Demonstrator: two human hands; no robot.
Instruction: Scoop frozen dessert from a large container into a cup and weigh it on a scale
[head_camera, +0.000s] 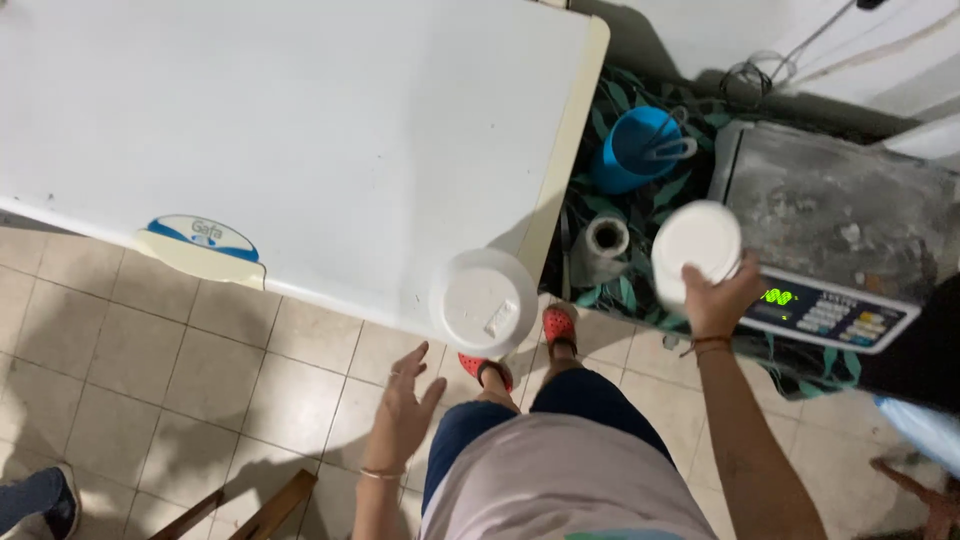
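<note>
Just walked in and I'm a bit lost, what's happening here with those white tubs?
A person stands at the corner of a white chest freezer. Their right hand holds a white round container just beside a digital scale. Their left hand is open and empty, just below a second white container resting on the freezer's near corner. A blue pitcher and a roll of tape sit in the gap between freezer and scale.
</note>
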